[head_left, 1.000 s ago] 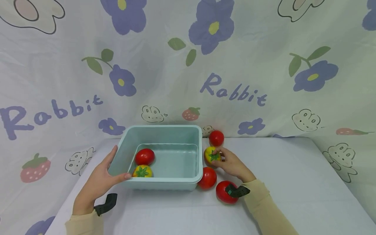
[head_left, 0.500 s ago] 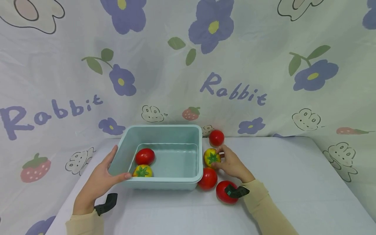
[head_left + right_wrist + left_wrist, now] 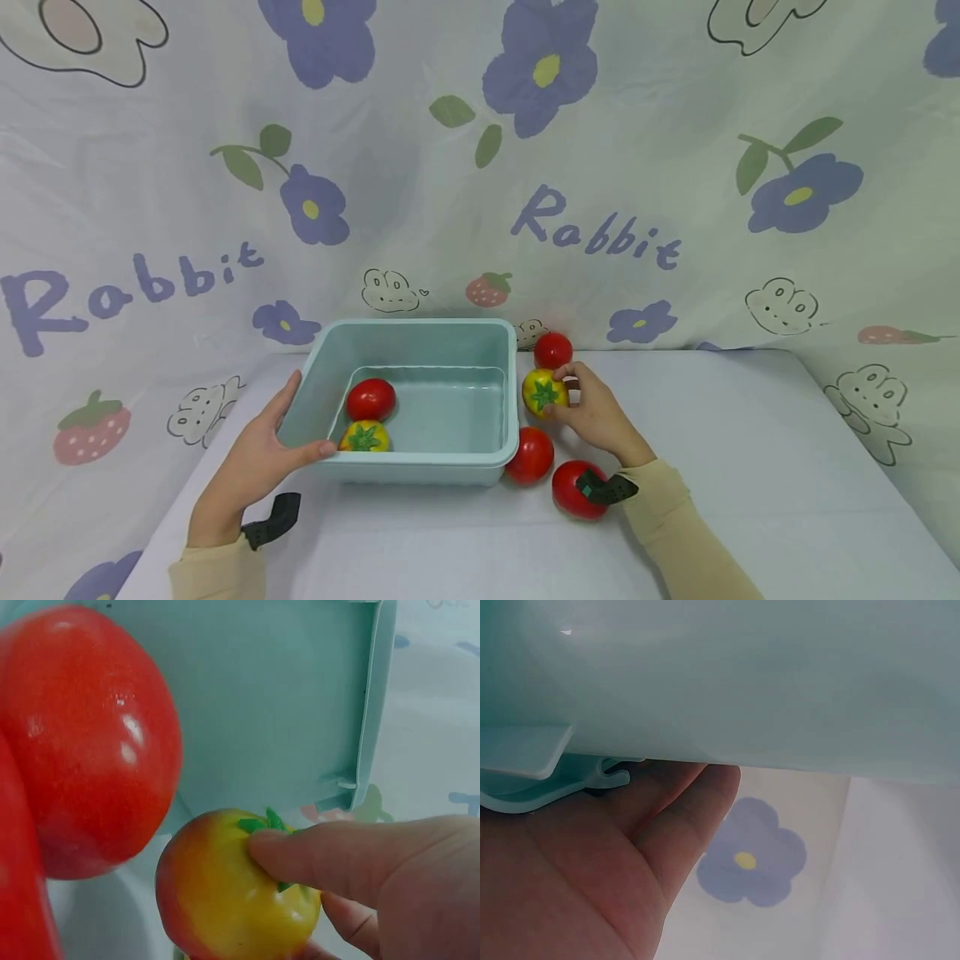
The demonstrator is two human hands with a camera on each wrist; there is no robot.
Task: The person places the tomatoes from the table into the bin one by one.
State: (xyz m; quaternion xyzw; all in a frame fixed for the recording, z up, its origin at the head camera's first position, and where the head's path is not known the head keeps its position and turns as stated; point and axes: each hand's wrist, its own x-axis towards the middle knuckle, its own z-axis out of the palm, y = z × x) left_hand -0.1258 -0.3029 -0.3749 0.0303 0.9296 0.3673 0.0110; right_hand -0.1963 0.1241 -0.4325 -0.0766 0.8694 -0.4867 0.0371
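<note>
My right hand [image 3: 600, 417] pinches a yellow-and-red tomato [image 3: 543, 395] with a green leafy top, just right of the pale blue-green plastic box [image 3: 420, 460]. In the right wrist view, the thumb [image 3: 322, 855] presses by the green top, and other fingers show partly behind the fruit. My left hand [image 3: 251, 462] rests at the box's near left corner, its thumb on the front rim. In the left wrist view, fairly straight fingers [image 3: 682, 832] reach under the box's rim. Inside the box lie a red tomato [image 3: 371, 400] and another yellow tomato [image 3: 364, 437].
A red tomato [image 3: 553, 351] lies behind the held one. Two more red tomatoes, one beside the box [image 3: 531, 457] and one partly behind the right wrist camera [image 3: 572, 492], lie nearer. A white cloth [image 3: 750, 467] covers the table; a printed curtain [image 3: 420, 167] hangs behind.
The yellow tomato in my right hand dipped slightly toward me, then rose a little away with the fingers. My left hand and the box have stayed in place.
</note>
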